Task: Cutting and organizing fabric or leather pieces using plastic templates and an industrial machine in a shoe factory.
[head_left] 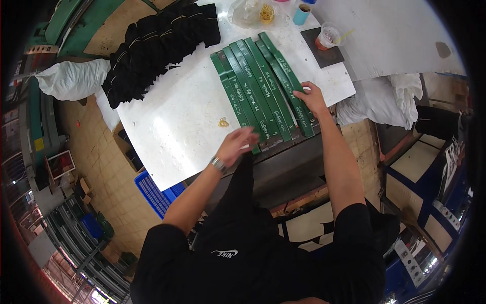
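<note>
Several long green strips [256,83] with white handwriting lie side by side on the white tabletop in front of me. My right hand [312,100] is closed at the edge of the rightmost green strip [288,76], thumb and fingers pinching its side. This strip lies slightly askew, with a narrow dark gap between it and its neighbours. My left hand [237,146], a watch on its wrist, is over the near left end of the row. Its fingers are smeared by motion, and I cannot tell whether they touch the strips.
Bundled black fabric [162,38] lies at the table's far left, beside a white sack [73,80]. Small yellowish bands [223,122] rest on the white table [167,131]. Far right stand a blue cup [301,15] and a drink cup [329,36]. A blue crate [152,193] is below the left edge.
</note>
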Demonstrator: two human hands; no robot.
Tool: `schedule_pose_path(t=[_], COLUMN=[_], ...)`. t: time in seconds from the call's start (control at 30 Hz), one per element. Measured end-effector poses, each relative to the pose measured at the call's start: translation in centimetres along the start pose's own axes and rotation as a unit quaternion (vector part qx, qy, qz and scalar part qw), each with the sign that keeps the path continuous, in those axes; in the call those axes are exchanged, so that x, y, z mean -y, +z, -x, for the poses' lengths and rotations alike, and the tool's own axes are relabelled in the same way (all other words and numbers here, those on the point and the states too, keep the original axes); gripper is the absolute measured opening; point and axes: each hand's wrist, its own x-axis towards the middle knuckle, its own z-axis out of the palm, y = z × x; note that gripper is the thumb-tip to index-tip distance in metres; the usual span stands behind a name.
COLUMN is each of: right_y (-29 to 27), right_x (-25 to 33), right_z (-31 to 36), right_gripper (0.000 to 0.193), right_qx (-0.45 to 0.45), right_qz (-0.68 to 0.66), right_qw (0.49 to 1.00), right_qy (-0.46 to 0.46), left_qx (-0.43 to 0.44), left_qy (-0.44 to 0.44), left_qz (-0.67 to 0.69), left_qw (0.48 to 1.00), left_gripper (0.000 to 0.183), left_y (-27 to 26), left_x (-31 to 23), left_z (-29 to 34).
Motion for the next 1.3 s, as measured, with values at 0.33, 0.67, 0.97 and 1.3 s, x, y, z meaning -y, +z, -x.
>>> schedule_pose_path(t=[0.33, 0.67, 0.97, 1.3], right_y=[1.2, 0.7, 0.9, 5.1], right_x=[-2.1, -9.2, -20.6, -19.9], right_z=[-2.7, 14.7, 37.9, 63.7], right_gripper=[0.041, 0.054, 0.044, 0.027], right_qx=[0.036, -0.207, -0.312, -0.543], right_qz=[0.121, 0.253, 0.044, -0.099], right_qw=[0.992, 0.935, 0.948, 0.832], right_qy=[0.021, -0.136, 0.041, 0.057], left_qx=[-0.128, -0.008, 0.086, 0.206], left_qy=[-0.064, -0.032, -0.085, -0.175], left_qz=[0.064, -0.137, -0.278, -0.376], left_qw=[0.988, 0.990, 0.953, 0.886], left_gripper=[0.036, 0.050, 0.043, 0.036], left_y=[-5.9, 0.1, 12.1, 18.9], left_x=[4.7, -0.6, 3.0, 12.0], left_z=[6.7, 1.4, -3.3, 0.0])
